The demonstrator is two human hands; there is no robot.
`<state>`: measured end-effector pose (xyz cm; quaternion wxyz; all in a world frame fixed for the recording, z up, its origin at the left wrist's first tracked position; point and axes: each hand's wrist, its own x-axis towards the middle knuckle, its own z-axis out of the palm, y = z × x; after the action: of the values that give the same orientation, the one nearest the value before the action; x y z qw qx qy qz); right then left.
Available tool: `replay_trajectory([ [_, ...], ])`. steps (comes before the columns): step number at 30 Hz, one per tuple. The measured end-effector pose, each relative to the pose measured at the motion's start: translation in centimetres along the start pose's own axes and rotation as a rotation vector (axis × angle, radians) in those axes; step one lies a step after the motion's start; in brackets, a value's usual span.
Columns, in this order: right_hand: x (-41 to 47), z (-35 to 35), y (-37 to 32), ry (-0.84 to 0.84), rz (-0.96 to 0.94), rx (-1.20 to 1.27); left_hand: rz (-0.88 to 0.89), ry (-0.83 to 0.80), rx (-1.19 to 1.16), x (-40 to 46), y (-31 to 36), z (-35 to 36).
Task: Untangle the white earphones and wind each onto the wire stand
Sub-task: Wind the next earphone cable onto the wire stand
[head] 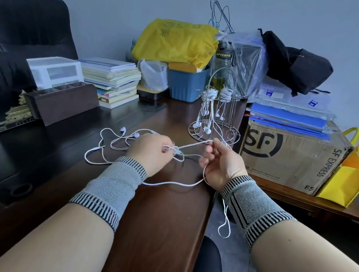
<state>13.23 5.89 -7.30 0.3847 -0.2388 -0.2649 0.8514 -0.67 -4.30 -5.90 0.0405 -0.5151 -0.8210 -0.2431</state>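
A tangled white earphone cable [111,144] lies on the dark wooden desk [156,222], its two earbuds [130,133] to the left of my hands. My left hand [150,152] pinches the cable at a small knot near the inline remote. My right hand [222,164] holds another stretch of the same cable, taut between the two hands. A loop of it hangs over the desk's right edge [224,227]. The wire stand [217,111] rises just behind my hands, with two wound earphone bundles on its arms and earbuds dangling inside.
A brown organiser box [62,103], a book stack [111,80] and a blue bin [188,83] line the desk's back. A cardboard SF box [291,156] and yellow bag [351,174] sit on the right. A black chair [26,24] stands at the left.
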Motion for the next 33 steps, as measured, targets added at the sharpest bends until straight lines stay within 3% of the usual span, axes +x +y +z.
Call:
replay_trajectory([
  [3,-0.1,0.1,-0.6,0.001,-0.015,-0.213,-0.147,0.164,-0.173,0.1,-1.1,-0.8],
  [7,-1.1,0.3,-2.0,-0.072,-0.025,-0.792,-0.182,0.309,-0.357,-0.1,-1.2,-1.6],
  [9,-1.6,1.1,-2.5,-0.133,0.005,-0.933,-0.151,0.306,-0.355,-0.1,-0.6,-1.7],
  [15,-1.8,4.9,-2.9,-0.244,0.038,-0.971,-0.084,0.234,-0.255,-0.5,0.7,-1.8],
  [19,-1.4,6.1,-3.4,-0.279,-0.158,-1.407,-0.065,0.162,-0.333,-0.4,0.5,-2.5],
  [23,-0.9,7.0,-4.7,-0.204,-0.291,-1.186,0.008,0.149,-0.548,0.0,-0.3,-4.3],
  [26,-1.1,7.5,-4.5,-0.268,-0.299,-1.239,0.044,0.094,-0.608,0.2,-1.0,-5.4],
  [30,-1.3,7.5,-5.0,-0.292,-0.199,-1.232,-0.045,0.014,-0.858,0.3,-1.9,-6.0],
  [33,-1.2,6.8,-5.5,-0.222,-0.253,-1.214,-0.159,0.114,-0.780,0.6,-2.0,-6.1],
])
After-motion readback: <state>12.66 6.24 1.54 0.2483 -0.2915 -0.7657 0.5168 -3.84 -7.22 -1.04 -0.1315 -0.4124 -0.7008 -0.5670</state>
